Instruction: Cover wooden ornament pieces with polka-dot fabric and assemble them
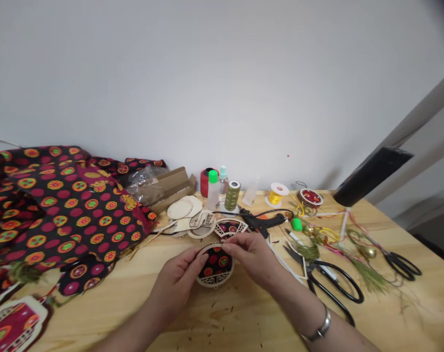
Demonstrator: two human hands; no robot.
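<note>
A round wooden ornament (216,268) with a pale fretwork rim and dark patterned fabric inside is held low over the table. My left hand (181,276) grips its left edge, thumb lying over the fabric. At the upper right rim, my right hand (253,256) has thumb and forefinger pinched together; anything small between these fingertips is hidden. Just behind lies a fan-shaped wooden piece (231,228) with similar fabric. To its left is a pile of pale wooden cutouts (185,209). A black glue gun (264,220) rests behind my right hand.
Patterned fabric (71,210) is heaped at the left, beside an open cardboard box (170,186). Green-capped bottle (213,190), green thread spool (232,195) and yellow cord spool (276,194) stand by the wall. Large black scissors (327,281) and tassels (370,276) lie right.
</note>
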